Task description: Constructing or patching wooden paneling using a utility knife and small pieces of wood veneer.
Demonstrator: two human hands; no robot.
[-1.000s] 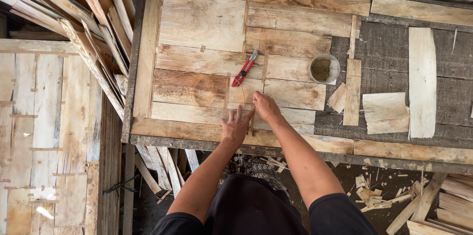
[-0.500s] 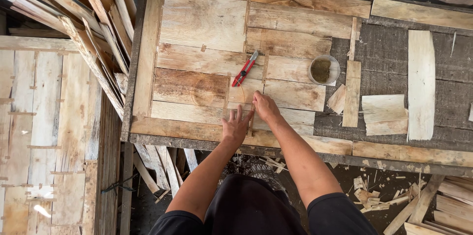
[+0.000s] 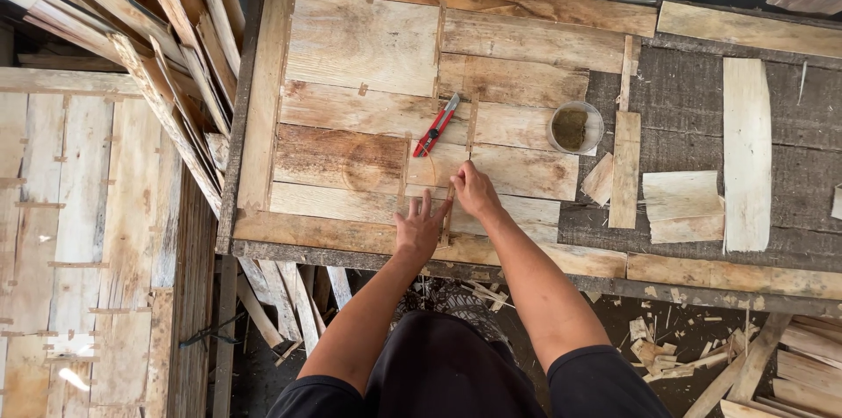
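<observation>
Both hands [image 3: 421, 227] [image 3: 474, 190] flat on thin strip [image 3: 449, 216] — panel's near edge [image 3: 351, 238]

— What lies on the dark bench to the right?
— A small round cup [image 3: 574, 127] of brownish stuff; just right of it an upright narrow slat [image 3: 625, 169]; farther right a pale curved board [image 3: 746, 155]; between them two short pale offcuts [image 3: 681, 205].

— And to the left?
— A bundle of long slats [image 3: 167, 50] leaning at the far left; beneath it a finished slatted panel [image 3: 79, 234]; wood chips [image 3: 658, 348] litter the floor, near right.
</observation>
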